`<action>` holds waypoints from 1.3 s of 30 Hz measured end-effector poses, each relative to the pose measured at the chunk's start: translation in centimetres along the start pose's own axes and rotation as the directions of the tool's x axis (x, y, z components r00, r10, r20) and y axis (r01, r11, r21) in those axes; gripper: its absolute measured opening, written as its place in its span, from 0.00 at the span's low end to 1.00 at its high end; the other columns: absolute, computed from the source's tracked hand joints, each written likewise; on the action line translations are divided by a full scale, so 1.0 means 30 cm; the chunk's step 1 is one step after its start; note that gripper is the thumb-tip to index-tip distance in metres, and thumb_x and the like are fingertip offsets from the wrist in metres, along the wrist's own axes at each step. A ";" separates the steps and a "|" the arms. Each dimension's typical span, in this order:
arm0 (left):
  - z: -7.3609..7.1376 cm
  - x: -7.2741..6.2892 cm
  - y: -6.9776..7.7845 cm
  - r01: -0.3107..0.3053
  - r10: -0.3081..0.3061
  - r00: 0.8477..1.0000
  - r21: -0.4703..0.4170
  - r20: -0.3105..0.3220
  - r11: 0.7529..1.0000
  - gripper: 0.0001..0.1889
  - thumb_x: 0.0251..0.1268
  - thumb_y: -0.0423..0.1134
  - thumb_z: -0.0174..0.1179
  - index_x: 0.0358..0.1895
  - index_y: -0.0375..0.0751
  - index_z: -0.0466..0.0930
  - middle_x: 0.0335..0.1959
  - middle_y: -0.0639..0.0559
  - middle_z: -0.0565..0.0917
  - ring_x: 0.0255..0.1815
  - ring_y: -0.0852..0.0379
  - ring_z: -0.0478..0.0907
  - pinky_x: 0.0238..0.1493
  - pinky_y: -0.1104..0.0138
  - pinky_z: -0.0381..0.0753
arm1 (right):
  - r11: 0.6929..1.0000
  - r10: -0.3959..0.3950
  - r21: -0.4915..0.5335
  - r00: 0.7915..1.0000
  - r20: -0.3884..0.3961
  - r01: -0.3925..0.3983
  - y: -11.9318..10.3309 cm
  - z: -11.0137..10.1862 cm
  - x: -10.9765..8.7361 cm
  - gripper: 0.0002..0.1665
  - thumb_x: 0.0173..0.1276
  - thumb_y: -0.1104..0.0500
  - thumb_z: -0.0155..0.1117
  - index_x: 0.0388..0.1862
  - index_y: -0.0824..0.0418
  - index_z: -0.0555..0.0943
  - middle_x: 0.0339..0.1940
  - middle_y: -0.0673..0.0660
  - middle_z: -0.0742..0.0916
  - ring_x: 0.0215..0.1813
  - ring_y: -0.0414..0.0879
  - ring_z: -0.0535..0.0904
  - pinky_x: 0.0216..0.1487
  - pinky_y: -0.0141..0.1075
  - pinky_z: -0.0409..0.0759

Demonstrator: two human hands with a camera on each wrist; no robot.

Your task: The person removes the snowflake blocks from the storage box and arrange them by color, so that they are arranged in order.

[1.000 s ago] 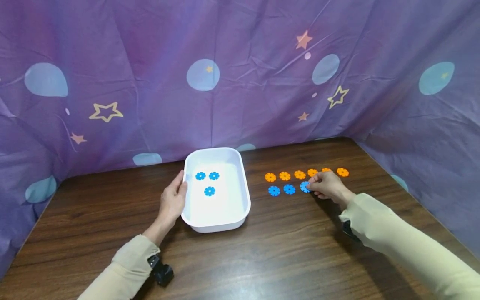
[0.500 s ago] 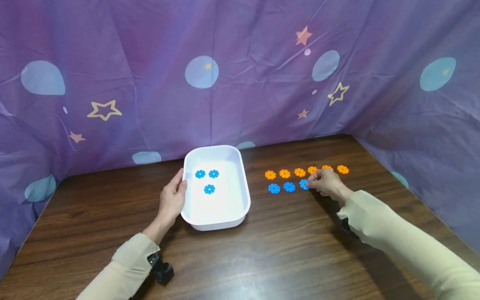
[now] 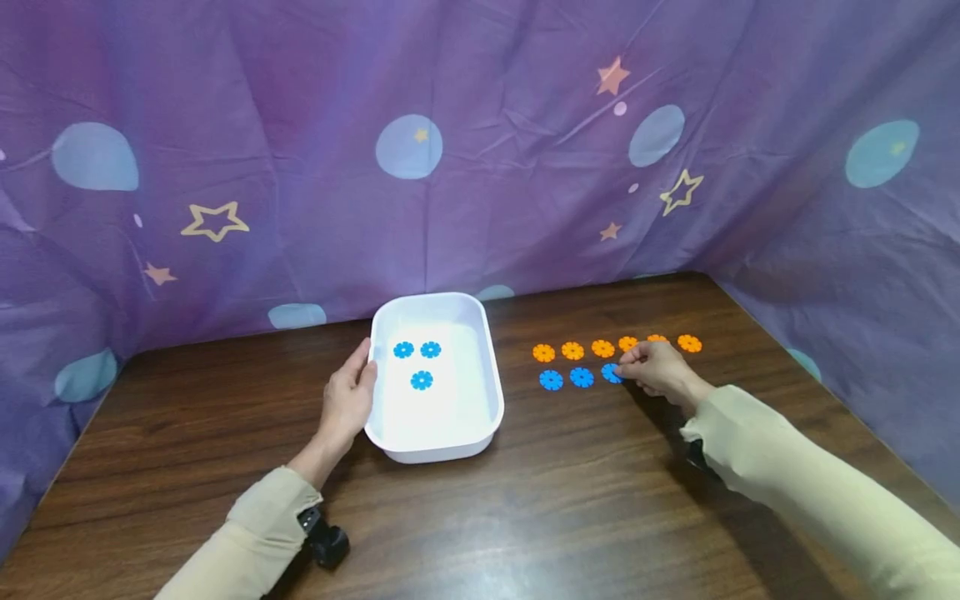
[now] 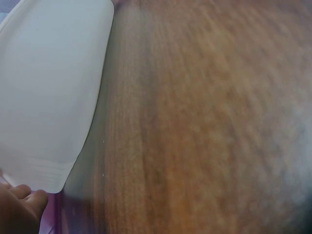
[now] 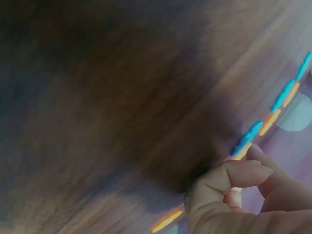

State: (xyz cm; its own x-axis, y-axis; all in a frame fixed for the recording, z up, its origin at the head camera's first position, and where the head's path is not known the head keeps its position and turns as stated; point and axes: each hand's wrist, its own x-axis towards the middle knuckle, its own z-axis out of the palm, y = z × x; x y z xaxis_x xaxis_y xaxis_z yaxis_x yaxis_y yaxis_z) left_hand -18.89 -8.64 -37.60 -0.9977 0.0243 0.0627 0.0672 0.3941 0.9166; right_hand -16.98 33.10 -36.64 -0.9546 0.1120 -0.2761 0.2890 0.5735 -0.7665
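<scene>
My left hand (image 3: 347,400) holds the left side of a white tray (image 3: 487,367), with the thumb at its rim; the left wrist view catches its fingers at a tray corner. Three blue snowflake building discs (image 3: 422,381) lie flat inside. To the right, my right hand (image 3: 660,371) pinches the edge of another blue snowflake disc (image 3: 610,372) with bent fingers, low over the table. Two more blue discs (image 3: 581,377) lie left of it in the same row. Behind them runs a row of several orange snowflake discs (image 3: 573,351), partly hidden by the right hand.
All this stands on a dark wood-grain table (image 3: 540,508). A purple curtain (image 3: 510,200) with stars and balloon-like shapes hangs behind it and along the right side. A small black device (image 3: 326,540) is strapped at the left wrist.
The right hand and its blue disc have shifted very slightly left toward the other blue discs. The left hand and tray keep their place; the head view sways a little.
</scene>
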 end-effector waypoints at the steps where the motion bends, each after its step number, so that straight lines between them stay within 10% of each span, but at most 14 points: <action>1: 0.000 0.000 0.000 -0.001 0.001 1.000 0.000 0.002 1.000 0.25 0.74 0.35 0.40 0.71 0.34 0.55 0.72 0.43 0.60 0.73 0.50 0.55 0.73 0.58 0.55 | 1.000 -0.001 0.023 1.000 0.006 0.001 -0.003 0.001 -0.003 0.09 0.66 0.62 0.59 0.39 0.67 0.72 0.20 0.47 0.75 0.20 0.36 0.67 0.18 0.26 0.68; 25: 0.000 0.007 -0.005 -0.005 0.005 1.000 -0.032 -0.003 0.999 0.25 0.74 0.35 0.41 0.71 0.34 0.56 0.72 0.43 0.60 0.73 0.49 0.55 0.73 0.58 0.56 | 0.919 -0.250 0.333 0.964 0.085 0.209 -0.507 0.394 -0.030 0.10 0.64 0.67 0.61 0.42 0.71 0.76 0.21 0.53 0.77 0.20 0.39 0.69 0.19 0.25 0.70; 39: 0.003 0.005 -0.010 -0.018 0.018 1.000 -0.016 -0.012 1.000 0.25 0.74 0.35 0.41 0.71 0.35 0.57 0.71 0.43 0.62 0.72 0.50 0.57 0.72 0.58 0.57 | 0.959 -0.214 0.227 0.957 0.195 0.168 -0.572 0.573 0.038 0.11 0.62 0.67 0.63 0.43 0.71 0.77 0.18 0.52 0.76 0.18 0.37 0.72 0.20 0.23 0.74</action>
State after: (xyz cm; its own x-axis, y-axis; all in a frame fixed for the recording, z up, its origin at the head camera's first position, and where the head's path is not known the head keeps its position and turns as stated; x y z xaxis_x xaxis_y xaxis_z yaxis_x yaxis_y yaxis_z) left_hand -19.06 -8.68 -37.90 -0.9962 0.0203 0.0842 0.0856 0.3793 0.9213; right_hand -21.79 9.42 -33.77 -0.9614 -0.1733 -0.2135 0.1335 0.3848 -0.9133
